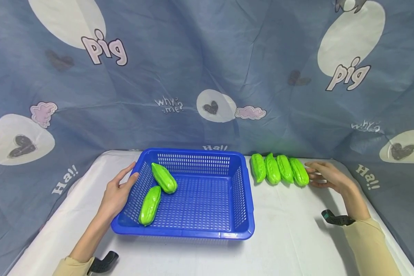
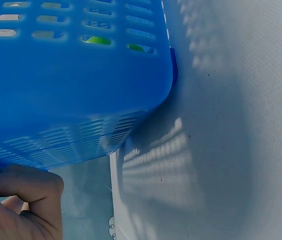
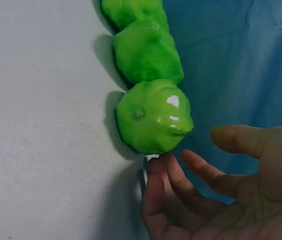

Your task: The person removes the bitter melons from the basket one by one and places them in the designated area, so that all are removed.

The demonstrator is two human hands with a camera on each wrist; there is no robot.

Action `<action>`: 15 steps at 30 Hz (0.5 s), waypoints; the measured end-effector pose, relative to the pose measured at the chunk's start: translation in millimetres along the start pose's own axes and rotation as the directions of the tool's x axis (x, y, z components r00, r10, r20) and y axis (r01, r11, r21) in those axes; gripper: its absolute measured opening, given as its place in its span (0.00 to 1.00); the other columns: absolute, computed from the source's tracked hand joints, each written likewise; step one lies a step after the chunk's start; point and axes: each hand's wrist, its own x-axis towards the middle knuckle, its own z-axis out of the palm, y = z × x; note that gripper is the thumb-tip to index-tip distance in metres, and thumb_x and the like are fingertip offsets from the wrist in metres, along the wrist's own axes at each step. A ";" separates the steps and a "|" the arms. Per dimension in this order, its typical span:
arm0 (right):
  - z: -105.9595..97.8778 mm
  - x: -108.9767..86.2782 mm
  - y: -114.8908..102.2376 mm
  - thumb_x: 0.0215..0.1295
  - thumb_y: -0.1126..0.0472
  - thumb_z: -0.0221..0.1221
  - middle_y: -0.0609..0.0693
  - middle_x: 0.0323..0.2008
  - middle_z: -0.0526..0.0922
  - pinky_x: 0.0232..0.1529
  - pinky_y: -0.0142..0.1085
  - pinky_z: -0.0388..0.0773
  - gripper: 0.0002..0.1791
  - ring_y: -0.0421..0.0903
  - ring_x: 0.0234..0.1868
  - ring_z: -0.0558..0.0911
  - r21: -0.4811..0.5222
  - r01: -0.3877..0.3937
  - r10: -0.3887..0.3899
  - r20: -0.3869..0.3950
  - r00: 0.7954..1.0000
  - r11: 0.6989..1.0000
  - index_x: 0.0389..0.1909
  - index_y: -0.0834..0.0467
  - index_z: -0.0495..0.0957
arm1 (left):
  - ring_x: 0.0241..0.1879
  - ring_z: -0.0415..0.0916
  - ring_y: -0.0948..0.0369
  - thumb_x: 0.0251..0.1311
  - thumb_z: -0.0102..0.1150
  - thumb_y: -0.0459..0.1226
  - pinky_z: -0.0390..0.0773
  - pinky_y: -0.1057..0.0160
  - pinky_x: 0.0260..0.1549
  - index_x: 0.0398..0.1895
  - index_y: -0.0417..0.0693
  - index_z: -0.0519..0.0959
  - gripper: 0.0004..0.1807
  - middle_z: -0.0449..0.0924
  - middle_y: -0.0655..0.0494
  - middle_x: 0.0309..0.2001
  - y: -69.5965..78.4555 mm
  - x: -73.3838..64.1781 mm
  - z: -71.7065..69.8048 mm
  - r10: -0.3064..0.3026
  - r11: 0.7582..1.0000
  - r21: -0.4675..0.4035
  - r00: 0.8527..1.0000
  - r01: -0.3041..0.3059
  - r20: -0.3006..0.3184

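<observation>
A blue plastic basket (image 1: 183, 233) stands on the table, with two shiny green bitter melons lying in its left part, one at the back (image 1: 164, 178) and one nearer the front (image 1: 150, 206). My left hand (image 1: 115, 193) holds the basket's left rim; its bent fingers (image 2: 36, 182) show by the rim in the left wrist view. Right of the basket, several more bitter melons lie side by side in a row. My right hand (image 1: 327, 176) is beside the rightmost bitter melon (image 1: 299, 171), thumb apart and fingers loosely bent. Its fingertips reach the melon's side (image 3: 153, 117); whether they touch, I cannot tell.
A white cloth (image 1: 283, 226) covers the table. Behind it hangs a blue-grey printed curtain (image 1: 179, 69), close to the back of the basket and the melon row. Black straps (image 1: 338, 218) sit on both wrists.
</observation>
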 end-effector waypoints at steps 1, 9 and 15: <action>-0.7 -0.3 -0.7 0.88 0.41 0.43 0.53 0.60 0.77 0.51 0.39 0.88 0.41 0.34 0.45 0.85 -0.003 0.003 -0.003 0.000 1.000 1.000 0.84 0.68 0.51 | 0.36 0.86 0.72 0.81 0.46 0.63 0.80 0.66 0.36 0.87 0.65 0.57 0.37 0.84 0.33 0.64 0.0 -0.1 -0.2 0.000 1.000 0.003 1.000 0.000 0.000; -4.9 -6.0 -9.7 0.89 0.42 0.39 0.70 0.73 0.69 0.54 0.41 0.87 0.41 0.33 0.50 0.83 -0.071 0.034 -0.035 -0.017 0.999 0.997 0.85 0.69 0.50 | 0.36 0.86 0.72 0.81 0.46 0.63 0.80 0.66 0.37 0.87 0.67 0.58 0.37 0.84 0.34 0.64 0.0 -1.0 0.0 -0.006 1.000 -0.004 1.000 0.006 -0.001; 0.6 -15.1 -26.4 0.89 0.42 0.37 0.74 0.76 0.67 0.56 0.41 0.85 0.40 0.31 0.53 0.82 -0.121 0.084 -0.087 -0.016 0.996 0.989 0.84 0.68 0.52 | 0.35 0.86 0.72 0.81 0.47 0.63 0.80 0.66 0.36 0.87 0.66 0.59 0.37 0.85 0.34 0.63 0.0 -0.7 0.3 0.002 1.000 0.001 1.000 -0.002 -0.008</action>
